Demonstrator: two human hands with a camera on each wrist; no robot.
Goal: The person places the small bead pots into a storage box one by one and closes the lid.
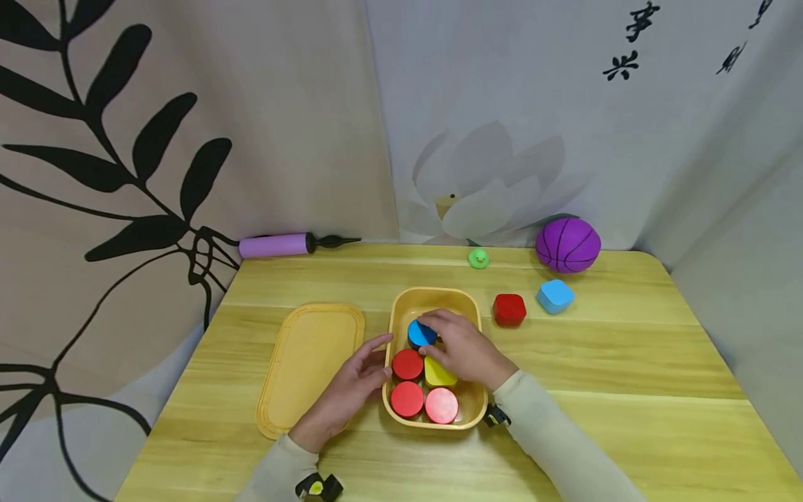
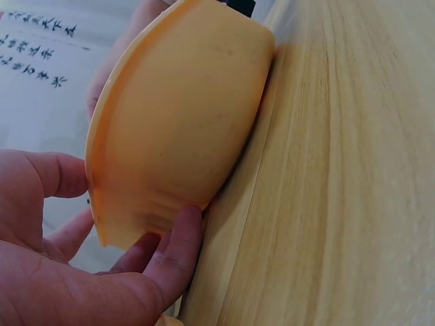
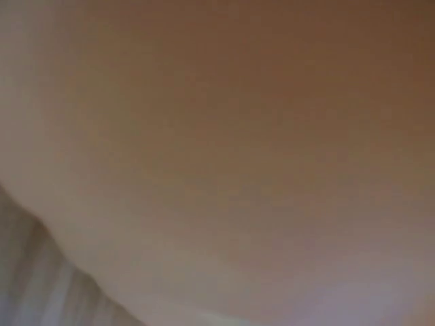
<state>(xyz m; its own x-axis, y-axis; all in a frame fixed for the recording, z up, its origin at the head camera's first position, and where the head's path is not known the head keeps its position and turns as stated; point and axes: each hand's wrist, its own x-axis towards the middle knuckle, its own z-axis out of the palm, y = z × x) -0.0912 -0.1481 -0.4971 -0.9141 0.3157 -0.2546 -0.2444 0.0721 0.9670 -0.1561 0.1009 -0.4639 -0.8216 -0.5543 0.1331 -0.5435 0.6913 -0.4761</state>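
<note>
- Far left, at the back edge of the table (image 1: 627,362), there lies a purple pump (image 1: 276,245).
- Nearer, the lid (image 1: 310,355) lies flat on the table, beside the box (image 1: 434,300) and apart from it, so the box is not covered.
- The left hand (image 1: 348,387) rests on the outside of the box, at its left side. Its grip is loose: the left wrist view shows one fingertip at the rim and another low on the outer wall.
- The box stands upright on the table. Inside I count five pieces: a far red disc (image 1: 408,364), a near red disc (image 1: 407,399), a blue disc (image 1: 422,335), a yellow block (image 1: 440,374) and a pink disc (image 1: 442,405). Part of the box is hidden by the hand.
- The right hand (image 1: 467,352) reaches into the box; its grip is narrow and seems to pinch the blue disc. The right wrist view is too blurred to confirm.
- In my judgement, the box is filled in part: two pieces, a red block (image 1: 509,309) and a light blue block (image 1: 555,296), lie outside, right of it.
- Behind these are a green duck (image 1: 478,258) and a purple ball (image 1: 568,245).
</note>
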